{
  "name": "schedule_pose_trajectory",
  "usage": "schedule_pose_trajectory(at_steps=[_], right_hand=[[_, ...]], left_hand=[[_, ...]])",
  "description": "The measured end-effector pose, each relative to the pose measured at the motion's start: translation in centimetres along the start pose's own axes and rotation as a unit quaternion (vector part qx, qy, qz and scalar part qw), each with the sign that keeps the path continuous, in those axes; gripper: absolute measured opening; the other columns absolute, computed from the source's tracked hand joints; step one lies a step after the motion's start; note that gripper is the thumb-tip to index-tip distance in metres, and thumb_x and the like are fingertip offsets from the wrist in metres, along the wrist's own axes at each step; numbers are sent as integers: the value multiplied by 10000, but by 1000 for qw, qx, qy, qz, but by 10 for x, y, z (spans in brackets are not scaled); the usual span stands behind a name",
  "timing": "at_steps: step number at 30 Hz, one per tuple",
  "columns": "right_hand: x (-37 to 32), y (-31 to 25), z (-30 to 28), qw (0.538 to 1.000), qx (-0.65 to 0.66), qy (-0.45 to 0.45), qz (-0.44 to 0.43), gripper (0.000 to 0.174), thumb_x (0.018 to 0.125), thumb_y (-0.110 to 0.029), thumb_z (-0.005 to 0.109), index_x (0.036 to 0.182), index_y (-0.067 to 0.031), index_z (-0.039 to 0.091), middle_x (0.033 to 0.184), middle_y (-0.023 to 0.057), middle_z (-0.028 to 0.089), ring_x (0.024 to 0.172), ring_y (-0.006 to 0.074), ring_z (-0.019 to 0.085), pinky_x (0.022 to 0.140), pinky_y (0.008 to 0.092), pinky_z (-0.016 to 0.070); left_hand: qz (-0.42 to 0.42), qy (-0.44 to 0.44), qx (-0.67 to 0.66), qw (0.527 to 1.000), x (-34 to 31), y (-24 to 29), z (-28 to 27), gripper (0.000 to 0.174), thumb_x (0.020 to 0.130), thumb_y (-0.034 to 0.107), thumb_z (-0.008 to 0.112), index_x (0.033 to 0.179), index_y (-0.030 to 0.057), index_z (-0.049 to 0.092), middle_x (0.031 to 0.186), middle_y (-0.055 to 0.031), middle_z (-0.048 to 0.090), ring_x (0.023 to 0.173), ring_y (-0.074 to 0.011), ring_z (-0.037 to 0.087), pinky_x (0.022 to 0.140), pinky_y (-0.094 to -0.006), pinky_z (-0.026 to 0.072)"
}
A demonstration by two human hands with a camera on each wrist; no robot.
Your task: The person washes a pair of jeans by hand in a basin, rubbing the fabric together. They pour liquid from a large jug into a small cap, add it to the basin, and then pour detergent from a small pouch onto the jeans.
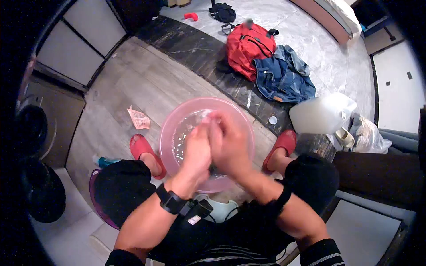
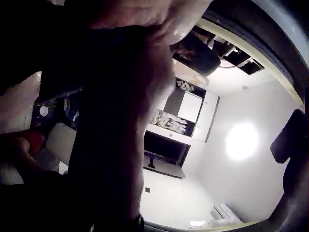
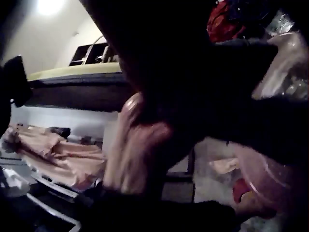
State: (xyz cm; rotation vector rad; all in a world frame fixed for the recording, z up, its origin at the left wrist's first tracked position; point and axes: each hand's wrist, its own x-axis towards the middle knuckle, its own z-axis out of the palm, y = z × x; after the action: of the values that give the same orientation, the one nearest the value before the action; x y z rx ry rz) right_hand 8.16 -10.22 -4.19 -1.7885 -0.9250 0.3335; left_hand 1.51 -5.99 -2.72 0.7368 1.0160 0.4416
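Over the pink basin, which holds water with bubbles or glints on it, both hands are pressed together. The left hand is on the left and the right hand on the right, their fingers meeting above the water and blurred. Whether anything lies between them cannot be told. In the left wrist view a dark forearm or hand fills the middle. Blurred, wet-looking fingers show in the right wrist view, along with part of the basin.
Red slippers flank the basin on the feet. A printed pink wrapper lies on the floor at left. Beyond are a red backpack, a denim garment, a small white cap and a white plastic jug.
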Motion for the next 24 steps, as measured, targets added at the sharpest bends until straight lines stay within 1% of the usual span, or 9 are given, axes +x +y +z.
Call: schedule_pose_trajectory(at_steps=[2, 6, 10, 13, 14, 15, 17, 21, 24], right_hand=[[20, 13, -10, 994, -46, -6, 104, 139, 876, -134, 535, 1003, -106, 584, 784, 194, 637, 662, 377, 631, 597, 467, 498], [-12, -18, -6, 998, 6, -9, -62, 131, 864, -134, 543, 984, -96, 575, 761, 208, 628, 667, 403, 618, 593, 483, 486], [18, 0, -17, 985, -56, -11, 163, 125, 867, -87, 545, 953, -29, 615, 850, 185, 648, 798, 306, 647, 732, 370, 490], [-12, -9, -9, 999, -26, -20, 35, 143, 880, -102, 518, 953, -13, 602, 811, 185, 641, 737, 302, 639, 675, 365, 484], [-15, -7, -6, 999, -24, -26, -8, 149, 883, -107, 510, 952, -9, 599, 800, 186, 639, 717, 300, 635, 658, 366, 481], [-7, 1, -8, 996, -24, -39, 77, 146, 883, -99, 509, 958, -10, 598, 792, 182, 636, 711, 280, 633, 656, 353, 478], [4, 6, -14, 995, -55, -5, 86, 145, 877, -154, 532, 984, -75, 590, 750, 194, 633, 668, 367, 624, 601, 453, 483], [-10, -5, -5, 1000, -10, 7, 4, 129, 879, -186, 536, 977, -113, 576, 698, 194, 623, 624, 403, 615, 553, 488, 483], [-1, 4, -10, 996, -52, -4, 71, 118, 878, -182, 538, 951, -99, 580, 698, 200, 618, 626, 403, 615, 555, 483, 481]], left_hand=[[67, -5, 97, 993, -3, -9, 3, 379, 994, 297, 389, 1079, -16, 586, 947, -46, 615, 856, -102, 553, 755, -271, 455], [34, -53, 52, 997, 11, -5, -14, 408, 993, 333, 380, 1121, -7, 566, 1005, -73, 615, 923, -140, 555, 817, -295, 448], [16, -60, 69, 996, 3, -7, -3, 402, 995, 340, 365, 1144, 15, 549, 1054, -87, 596, 990, -165, 545, 885, -306, 430], [-48, -94, 14, 994, 16, 3, -16, 391, 999, 312, 364, 1168, 8, 543, 1076, -85, 592, 994, -154, 534, 887, -300, 418], [5, -72, 50, 996, 17, -6, -18, 391, 998, 318, 369, 1126, 3, 561, 1025, -80, 603, 928, -146, 548, 837, -297, 433], [55, -50, 86, 994, 11, -13, -10, 395, 997, 323, 373, 1083, -2, 580, 974, -75, 614, 863, -138, 561, 787, -295, 448], [99, -54, 103, 988, 6, -30, -5, 395, 996, 320, 379, 1041, -6, 596, 905, -63, 618, 792, -128, 571, 737, -296, 465], [-18, -87, -13, 996, 17, -3, -19, 417, 989, 328, 399, 988, -27, 617, 873, -65, 617, 787, -117, 536, 725, -286, 450], [150, -51, 224, 962, 3, -22, -11, 376, 985, 318, 403, 974, 13, 622, 863, -64, 623, 788, -146, 574, 715, -304, 467]])
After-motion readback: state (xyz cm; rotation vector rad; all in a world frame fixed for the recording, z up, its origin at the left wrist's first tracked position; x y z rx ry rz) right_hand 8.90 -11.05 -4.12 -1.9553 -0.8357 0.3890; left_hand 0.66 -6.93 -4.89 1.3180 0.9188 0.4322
